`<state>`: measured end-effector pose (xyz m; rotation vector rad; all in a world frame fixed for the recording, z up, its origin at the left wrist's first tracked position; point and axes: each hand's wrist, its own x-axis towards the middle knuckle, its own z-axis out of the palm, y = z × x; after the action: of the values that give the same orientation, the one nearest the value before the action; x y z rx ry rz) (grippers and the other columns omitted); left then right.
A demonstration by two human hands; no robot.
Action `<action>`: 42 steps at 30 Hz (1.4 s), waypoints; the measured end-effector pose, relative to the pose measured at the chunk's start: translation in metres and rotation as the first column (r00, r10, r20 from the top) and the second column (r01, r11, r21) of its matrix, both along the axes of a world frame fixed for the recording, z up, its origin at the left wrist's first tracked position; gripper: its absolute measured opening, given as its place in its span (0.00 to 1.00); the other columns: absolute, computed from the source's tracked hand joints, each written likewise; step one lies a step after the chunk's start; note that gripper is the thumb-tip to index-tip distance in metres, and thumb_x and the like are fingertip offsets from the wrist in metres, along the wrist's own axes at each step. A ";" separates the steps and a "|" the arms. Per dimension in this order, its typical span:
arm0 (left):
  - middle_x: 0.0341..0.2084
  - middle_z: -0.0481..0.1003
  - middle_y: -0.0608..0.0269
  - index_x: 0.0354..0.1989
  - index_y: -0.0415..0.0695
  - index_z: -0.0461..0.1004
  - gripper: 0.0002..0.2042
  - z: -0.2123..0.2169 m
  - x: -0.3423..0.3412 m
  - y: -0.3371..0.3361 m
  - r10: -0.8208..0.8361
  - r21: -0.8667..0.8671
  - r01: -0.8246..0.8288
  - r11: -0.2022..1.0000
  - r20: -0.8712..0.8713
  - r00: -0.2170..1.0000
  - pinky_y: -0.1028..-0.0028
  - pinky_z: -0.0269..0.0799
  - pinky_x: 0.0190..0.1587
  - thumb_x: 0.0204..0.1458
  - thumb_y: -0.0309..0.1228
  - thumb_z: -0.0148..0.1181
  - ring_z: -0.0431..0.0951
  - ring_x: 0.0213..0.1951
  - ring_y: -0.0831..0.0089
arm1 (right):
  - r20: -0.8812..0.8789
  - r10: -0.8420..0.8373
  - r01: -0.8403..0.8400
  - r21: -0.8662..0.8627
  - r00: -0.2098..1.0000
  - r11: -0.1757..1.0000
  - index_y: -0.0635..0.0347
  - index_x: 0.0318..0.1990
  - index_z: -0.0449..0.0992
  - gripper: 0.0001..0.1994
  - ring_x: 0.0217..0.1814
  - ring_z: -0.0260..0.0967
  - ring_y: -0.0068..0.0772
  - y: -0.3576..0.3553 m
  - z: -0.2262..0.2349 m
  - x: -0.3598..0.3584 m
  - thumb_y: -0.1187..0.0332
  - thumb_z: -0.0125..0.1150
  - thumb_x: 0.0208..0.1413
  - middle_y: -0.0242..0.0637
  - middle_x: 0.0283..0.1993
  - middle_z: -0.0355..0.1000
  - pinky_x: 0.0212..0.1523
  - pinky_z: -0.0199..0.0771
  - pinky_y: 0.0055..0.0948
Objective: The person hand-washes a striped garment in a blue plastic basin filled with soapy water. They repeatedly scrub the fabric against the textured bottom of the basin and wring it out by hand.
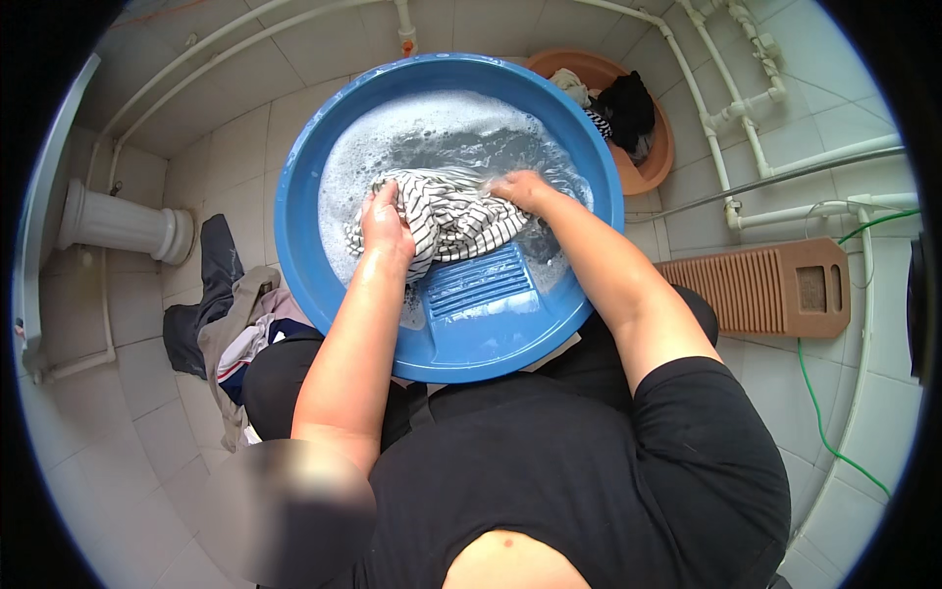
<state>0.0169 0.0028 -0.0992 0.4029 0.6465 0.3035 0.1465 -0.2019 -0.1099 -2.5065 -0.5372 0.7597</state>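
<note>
A wet garment with black and white stripes (444, 218) lies bunched in a large blue plastic tub (297, 211) of sudsy water (456, 133). My left hand (386, 222) grips the cloth at its left side, thumb up and fingers partly behind the folds. On the other side, my right hand (522, 190) is closed on the garment's right edge, its fingertips slightly blurred. The lower folds hang just above the ridged washboard (479, 287) moulded into the tub's near side. Which kind of garment it is cannot be made out.
An orange basin (653, 175) with dark and light clothes stands behind the tub at right. A brown washboard (751, 290) lies at my right, near a green hose (812, 402). Piled clothes (235, 324) lie on the tiles at left, near a white pedestal (128, 224). Pipes line the walls.
</note>
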 end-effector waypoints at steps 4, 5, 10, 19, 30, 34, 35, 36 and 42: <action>0.38 0.70 0.54 0.44 0.39 0.63 0.13 0.019 0.005 -0.016 -0.058 0.152 0.053 0.987 0.033 0.998 0.66 0.70 0.46 0.52 0.28 0.52 0.73 0.42 0.65 | 0.037 -0.162 0.144 0.295 0.986 0.945 0.60 0.45 0.73 0.27 0.51 0.65 0.45 0.012 -0.018 0.010 0.45 0.53 0.47 0.46 0.48 0.68 0.52 0.62 0.35; 0.38 0.70 0.55 0.44 0.39 0.63 0.13 0.019 0.006 -0.016 -0.100 0.096 0.093 0.991 0.071 0.992 0.66 0.69 0.47 0.52 0.29 0.52 0.72 0.43 0.66 | 0.159 -0.152 0.065 0.454 0.975 0.889 0.60 0.43 0.73 0.25 0.50 0.66 0.43 0.024 -0.010 0.002 0.47 0.54 0.48 0.45 0.48 0.68 0.51 0.63 0.34; 0.34 0.74 0.57 0.41 0.42 0.69 0.19 0.047 -0.012 -0.011 -0.344 -0.118 0.368 0.922 0.188 0.920 0.67 0.70 0.44 0.51 0.46 0.52 0.74 0.39 0.66 | 0.289 -0.007 -0.215 0.727 0.957 0.652 0.63 0.32 0.74 0.13 0.45 0.66 0.37 0.081 0.077 -0.095 0.62 0.60 0.46 0.39 0.43 0.68 0.45 0.65 0.29; 0.40 0.71 0.57 0.46 0.44 0.68 0.20 0.037 -0.017 -0.028 -0.270 0.015 0.277 0.961 -0.174 0.947 0.64 0.68 0.46 0.57 0.45 0.37 0.71 0.43 0.64 | 0.479 -0.234 -0.201 0.694 0.846 0.691 0.60 0.17 0.69 0.13 0.23 0.65 0.46 0.091 0.088 -0.108 0.61 0.62 0.39 0.44 0.21 0.66 0.25 0.67 0.36; 0.28 0.72 0.59 0.35 0.43 0.69 0.11 0.055 -0.019 -0.042 -0.151 0.143 0.203 0.969 -0.306 0.940 0.67 0.69 0.33 0.52 0.36 0.44 0.72 0.30 0.68 | 0.309 -0.208 -0.056 0.668 0.928 0.742 0.59 0.26 0.73 0.15 0.32 0.68 0.51 0.083 0.070 -0.107 0.55 0.54 0.44 0.46 0.28 0.71 0.34 0.69 0.39; 0.31 0.72 0.62 0.34 0.41 0.70 0.07 0.041 -0.014 -0.048 -0.245 0.301 0.252 0.920 -0.059 0.968 0.74 0.68 0.38 0.49 0.29 0.48 0.72 0.32 0.74 | 0.223 -0.373 0.278 0.364 0.901 0.889 0.61 0.26 0.72 0.23 0.38 0.67 0.52 0.059 0.039 -0.036 0.47 0.50 0.50 0.49 0.35 0.69 0.38 0.66 0.42; 0.33 0.71 0.64 0.34 0.41 0.70 0.06 0.028 -0.008 -0.046 -0.197 0.340 0.206 0.918 -0.059 0.979 0.77 0.66 0.40 0.50 0.29 0.51 0.71 0.34 0.74 | 0.343 -0.389 0.268 0.349 0.855 0.898 0.61 0.28 0.73 0.23 0.40 0.66 0.52 0.050 0.030 -0.027 0.45 0.50 0.50 0.48 0.39 0.68 0.40 0.66 0.41; 0.33 0.71 0.63 0.38 0.41 0.68 0.09 0.031 -0.007 -0.043 -0.150 0.298 0.155 0.942 -0.039 0.988 0.74 0.68 0.40 0.49 0.29 0.54 0.71 0.36 0.73 | 0.281 -0.406 0.298 0.358 0.870 0.885 0.61 0.33 0.72 0.25 0.43 0.66 0.49 0.039 0.023 -0.018 0.44 0.51 0.49 0.47 0.41 0.68 0.43 0.66 0.39; 0.36 0.69 0.54 0.52 0.43 0.57 0.20 0.036 -0.008 -0.024 0.076 0.312 -0.070 0.948 -0.008 0.997 0.70 0.72 0.39 0.50 0.21 0.53 0.73 0.36 0.68 | -0.159 -0.003 0.026 0.139 0.987 0.990 0.66 0.48 0.69 0.38 0.52 0.65 0.45 0.008 0.001 0.003 0.42 0.63 0.36 0.54 0.48 0.68 0.51 0.63 0.32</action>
<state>0.0085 -0.0211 -0.0632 0.6863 0.6353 0.4759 0.1496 -0.1941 -0.1089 -2.2945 -0.4981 0.8759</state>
